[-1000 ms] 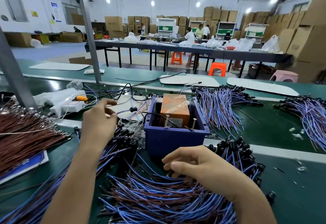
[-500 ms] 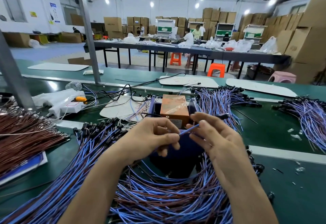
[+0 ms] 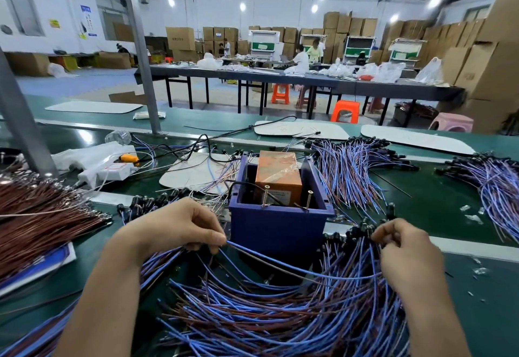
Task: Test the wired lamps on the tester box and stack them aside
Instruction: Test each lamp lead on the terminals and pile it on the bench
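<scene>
One wired lamp [image 3: 309, 272] hangs pinched between left hand [image 3: 179, 224] and right hand [image 3: 407, 247] before the tester box [image 3: 278, 227], near the desk's [image 3: 421, 205] front edge; best keep its leads [image 3: 238, 245] apart, one per screw [image 3: 265, 196]

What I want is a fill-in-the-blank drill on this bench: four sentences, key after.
1. The block in the blue box is ____.
2. ____ screws stick up by the box's near rim.
3. The brown wires lie ____ of the box.
4. The left hand and right hand hold a wire between them, in ____ of the box.
Missing: orange; two; left; front.
</scene>
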### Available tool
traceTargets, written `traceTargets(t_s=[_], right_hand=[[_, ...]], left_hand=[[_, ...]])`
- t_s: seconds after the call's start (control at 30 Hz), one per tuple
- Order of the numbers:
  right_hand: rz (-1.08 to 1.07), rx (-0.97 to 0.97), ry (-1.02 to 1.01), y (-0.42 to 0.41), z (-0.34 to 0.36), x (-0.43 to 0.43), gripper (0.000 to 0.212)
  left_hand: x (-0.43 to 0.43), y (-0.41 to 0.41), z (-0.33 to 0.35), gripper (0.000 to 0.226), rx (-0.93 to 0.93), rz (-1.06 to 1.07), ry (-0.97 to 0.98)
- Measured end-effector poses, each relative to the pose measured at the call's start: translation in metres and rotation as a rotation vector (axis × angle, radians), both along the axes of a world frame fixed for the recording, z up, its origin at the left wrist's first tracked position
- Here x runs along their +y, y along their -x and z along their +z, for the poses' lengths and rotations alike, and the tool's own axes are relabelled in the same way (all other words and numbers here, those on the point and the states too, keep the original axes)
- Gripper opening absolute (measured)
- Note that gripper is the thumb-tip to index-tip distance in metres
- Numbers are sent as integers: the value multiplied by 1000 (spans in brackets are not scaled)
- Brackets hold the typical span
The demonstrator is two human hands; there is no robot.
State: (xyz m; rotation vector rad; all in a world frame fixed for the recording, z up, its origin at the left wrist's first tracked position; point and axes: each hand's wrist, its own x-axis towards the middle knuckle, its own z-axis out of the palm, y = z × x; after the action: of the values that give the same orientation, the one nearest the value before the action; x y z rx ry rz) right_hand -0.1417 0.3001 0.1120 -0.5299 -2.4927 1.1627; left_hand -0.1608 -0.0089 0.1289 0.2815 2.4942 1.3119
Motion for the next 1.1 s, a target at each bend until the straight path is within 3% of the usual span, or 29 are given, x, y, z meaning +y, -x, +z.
traceTargets(t_s=[0.13,0.23,0.37,0.47,0.57,0.63,0.73,0.87,1.1], right_hand=[[75,-156,-56,-1,1,4,42],[151,-208,-100,-3,4,2,42],[262,-243,-176,-10,12,-5,29],[331,-162,-137,-16,22,-12,20],[497,-37,76,-22,32,-20,13],[687,-42,209,-26,36,-31,16],[848,-117,174,-24,32,-50,18],[763,-108,158,-17,19,-68,20],[594,-120,236,-10,10,-65,17]], left_hand=[[-3,-3,6,26,12,-7,-182],[5,-3,9,42,-1,-36,-474],[23,-2,11,38,10,-50,-715],[40,-3,10,17,-7,6,-714],[56,-1,7,12,-49,99,-727],[66,0,3,10,-79,145,-754],[77,0,-1,14,-95,200,-774],[83,3,-9,2,-92,258,-716],[80,10,-21,5,-82,318,-539]])
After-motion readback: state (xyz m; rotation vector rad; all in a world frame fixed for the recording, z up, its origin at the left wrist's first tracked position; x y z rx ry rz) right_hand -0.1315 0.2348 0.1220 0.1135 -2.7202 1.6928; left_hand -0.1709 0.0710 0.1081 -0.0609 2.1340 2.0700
